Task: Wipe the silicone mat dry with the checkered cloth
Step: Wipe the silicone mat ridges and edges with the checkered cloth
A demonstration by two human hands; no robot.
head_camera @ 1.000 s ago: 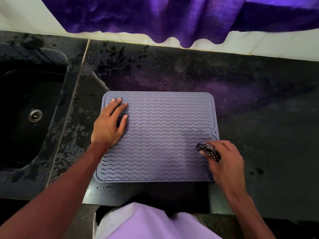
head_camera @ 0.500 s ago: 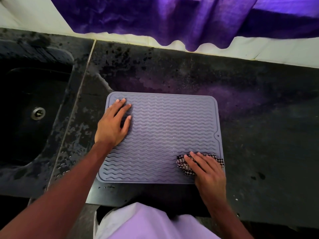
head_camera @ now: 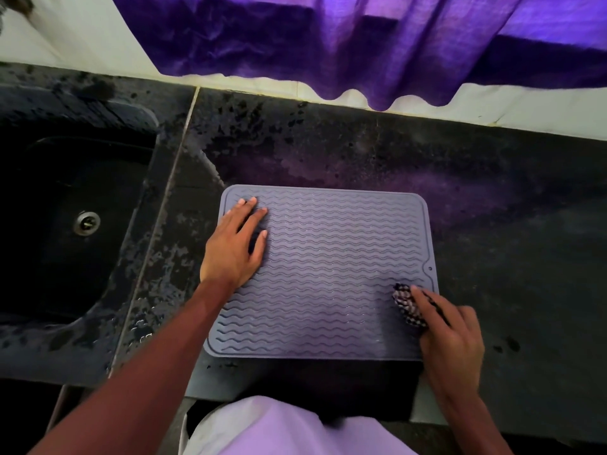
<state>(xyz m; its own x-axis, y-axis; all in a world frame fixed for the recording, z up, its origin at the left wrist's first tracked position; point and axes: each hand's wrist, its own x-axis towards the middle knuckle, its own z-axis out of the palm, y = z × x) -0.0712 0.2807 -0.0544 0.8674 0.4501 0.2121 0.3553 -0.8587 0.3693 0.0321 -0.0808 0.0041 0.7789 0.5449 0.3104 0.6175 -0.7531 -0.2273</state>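
A grey-purple silicone mat with wavy ridges lies flat on the dark counter, near its front edge. My left hand rests palm down on the mat's left part, fingers spread. My right hand is at the mat's right edge, near the front corner, fingers closed over the bunched black-and-white checkered cloth. The cloth touches the mat just inside the right rim; most of it is hidden under my fingers.
A dark sink with a metal drain lies to the left. The black counter has wet patches near the sink. A purple curtain hangs over the back wall. The counter's front edge is just below the mat.
My right hand slid the cloth from the mat's front middle-right out to the right edge, and the cloth is more bunched. The left hand stayed on the mat.
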